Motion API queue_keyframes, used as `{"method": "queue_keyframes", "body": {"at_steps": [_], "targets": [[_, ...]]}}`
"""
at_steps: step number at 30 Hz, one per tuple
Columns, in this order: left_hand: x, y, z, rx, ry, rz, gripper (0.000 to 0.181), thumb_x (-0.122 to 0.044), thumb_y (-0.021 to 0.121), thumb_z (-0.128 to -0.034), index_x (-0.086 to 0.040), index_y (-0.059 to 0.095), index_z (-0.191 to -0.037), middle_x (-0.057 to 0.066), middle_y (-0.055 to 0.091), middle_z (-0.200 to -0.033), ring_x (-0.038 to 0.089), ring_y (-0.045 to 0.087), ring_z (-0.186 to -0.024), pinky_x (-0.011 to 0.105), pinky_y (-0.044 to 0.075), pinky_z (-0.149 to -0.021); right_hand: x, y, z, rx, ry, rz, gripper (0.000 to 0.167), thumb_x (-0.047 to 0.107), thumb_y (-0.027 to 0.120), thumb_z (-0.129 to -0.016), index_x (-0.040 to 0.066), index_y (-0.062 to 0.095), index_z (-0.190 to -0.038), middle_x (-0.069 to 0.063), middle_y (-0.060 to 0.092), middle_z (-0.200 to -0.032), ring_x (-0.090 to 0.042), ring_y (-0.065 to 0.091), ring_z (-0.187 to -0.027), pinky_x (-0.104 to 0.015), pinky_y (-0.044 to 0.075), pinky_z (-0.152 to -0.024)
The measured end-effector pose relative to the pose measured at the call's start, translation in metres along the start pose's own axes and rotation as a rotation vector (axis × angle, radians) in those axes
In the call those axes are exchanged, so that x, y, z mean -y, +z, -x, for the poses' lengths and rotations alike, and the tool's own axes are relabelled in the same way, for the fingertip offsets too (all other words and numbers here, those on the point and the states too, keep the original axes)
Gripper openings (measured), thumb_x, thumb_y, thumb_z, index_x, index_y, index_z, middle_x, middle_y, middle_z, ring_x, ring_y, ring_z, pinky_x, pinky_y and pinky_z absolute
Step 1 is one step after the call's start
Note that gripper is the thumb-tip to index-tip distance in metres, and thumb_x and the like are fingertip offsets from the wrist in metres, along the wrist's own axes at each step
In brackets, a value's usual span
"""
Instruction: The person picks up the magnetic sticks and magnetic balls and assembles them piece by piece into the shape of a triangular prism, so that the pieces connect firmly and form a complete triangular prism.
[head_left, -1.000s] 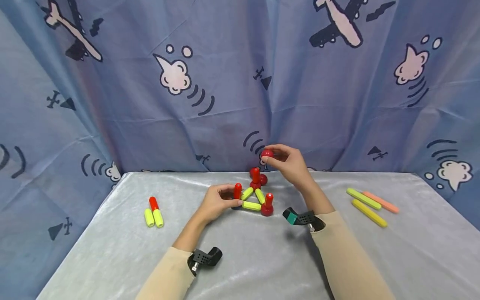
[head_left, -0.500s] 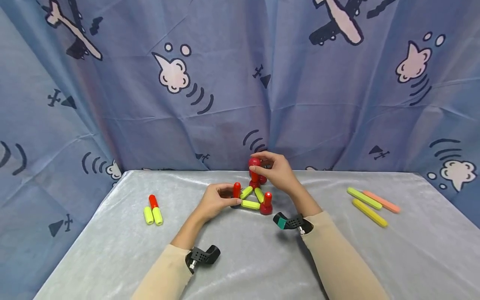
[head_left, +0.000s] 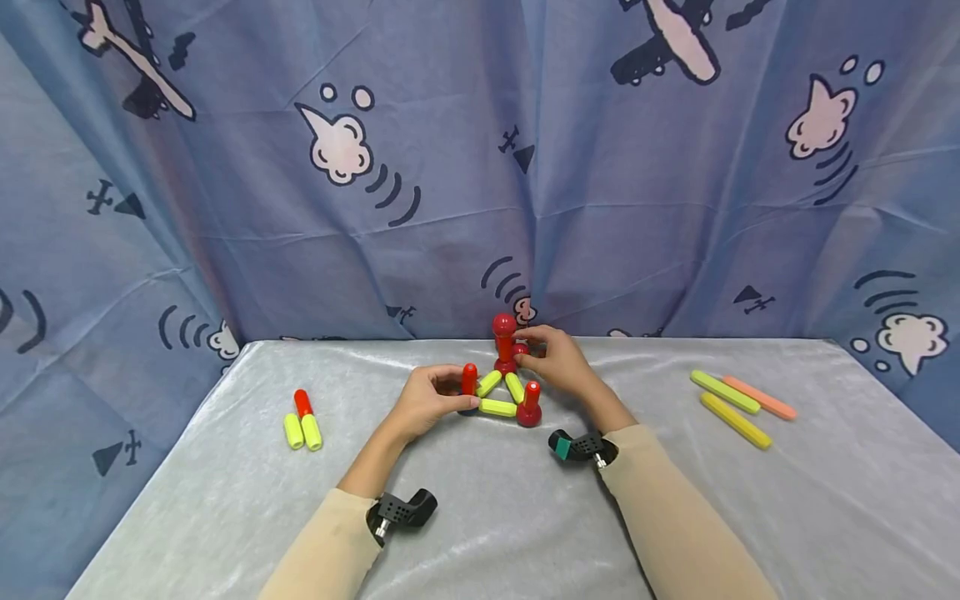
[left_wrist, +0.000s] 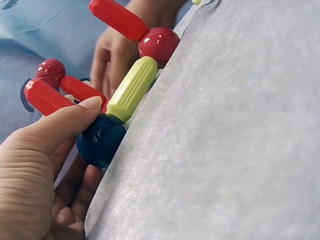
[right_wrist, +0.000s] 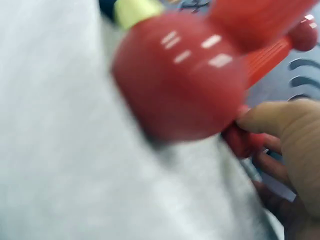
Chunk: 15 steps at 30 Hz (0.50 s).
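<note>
Right hand: since the earlier frame it has come down off the top ball, which now sits unaided on the rear rod.
Back ball: just beside the rear rod; my right thumb and fingers look clamped on it, though the near view is blurred.
Left hand: my fingers pinch the blue ball, with the left rod upright on it.
Green triangle: low on the desk, a ball at each corner; the right rod stands bare.
Capping the rods: the step in hand, I judge, with one of three topped.
Ball to bare rod: the next move probably calls for lifting the back ball clear and lowering it squarely, my left hand steadying the frame.
Crowding: the capped rear rod stands close by my right fingers; a knock could tip it.
Spare pieces: short rods left, long sticks right, both well apart from the work.
</note>
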<state>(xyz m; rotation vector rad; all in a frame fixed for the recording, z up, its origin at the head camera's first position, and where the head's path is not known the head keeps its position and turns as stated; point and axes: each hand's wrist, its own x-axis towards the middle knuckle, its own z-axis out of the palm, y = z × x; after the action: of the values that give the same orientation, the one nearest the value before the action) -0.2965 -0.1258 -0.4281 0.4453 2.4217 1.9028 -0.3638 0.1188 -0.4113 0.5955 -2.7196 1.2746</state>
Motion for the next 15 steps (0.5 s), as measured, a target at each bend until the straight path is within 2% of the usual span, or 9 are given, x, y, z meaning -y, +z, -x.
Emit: {"method": "queue_keyframes", "body": {"at_steps": [3, 6, 10, 15], "targets": [[0.0, 0.0, 0.0, 0.002, 0.002, 0.002, 0.038, -0.003, 0.084, -0.0778, 0.003, 0.073, -0.114, 0.021, 0.075, -0.111, 0.008, 0.067, -0.084, 0.021, 0.055, -0.078, -0.004, 0.002, 0.001, -0.012, 0.018, 0.018, 0.034, 0.015, 0.074, -0.091, 0.005, 0.07, -0.124, -0.018, 0.069, -0.123, -0.032, 0.066, -0.103, -0.049, 0.056, -0.097], [0.0, 0.0, 0.0, 0.004, 0.004, -0.003, 0.039, -0.003, 0.084, -0.0776, 0.003, 0.073, -0.114, 0.021, 0.075, -0.111, 0.008, 0.067, -0.083, 0.021, 0.055, -0.078, -0.005, -0.003, 0.001, -0.041, 0.026, -0.029, 0.034, 0.019, 0.076, -0.091, 0.005, 0.071, -0.123, -0.017, 0.072, -0.119, -0.029, 0.068, -0.102, -0.045, 0.057, -0.095], [0.0, 0.0, 0.0, 0.006, 0.003, -0.002, 0.039, -0.004, 0.084, -0.0777, 0.002, 0.073, -0.114, 0.021, 0.075, -0.112, 0.008, 0.068, -0.084, 0.021, 0.055, -0.078, -0.002, -0.019, 0.001, -0.046, 0.036, -0.208, 0.038, 0.021, 0.076, -0.091, 0.004, 0.07, -0.125, -0.014, 0.074, -0.116, -0.02, 0.069, -0.098, -0.036, 0.058, -0.09], [0.001, -0.001, -0.001, 0.01, -0.002, 0.0, 0.039, -0.004, 0.084, -0.0776, 0.001, 0.074, -0.115, 0.02, 0.075, -0.112, 0.009, 0.068, -0.085, 0.021, 0.056, -0.078, 0.016, -0.043, 0.002, 0.016, 0.013, -0.402, 0.04, 0.02, 0.074, -0.093, 0.003, 0.067, -0.129, -0.003, 0.072, -0.118, -0.009, 0.068, -0.092, -0.03, 0.06, -0.089]]}}
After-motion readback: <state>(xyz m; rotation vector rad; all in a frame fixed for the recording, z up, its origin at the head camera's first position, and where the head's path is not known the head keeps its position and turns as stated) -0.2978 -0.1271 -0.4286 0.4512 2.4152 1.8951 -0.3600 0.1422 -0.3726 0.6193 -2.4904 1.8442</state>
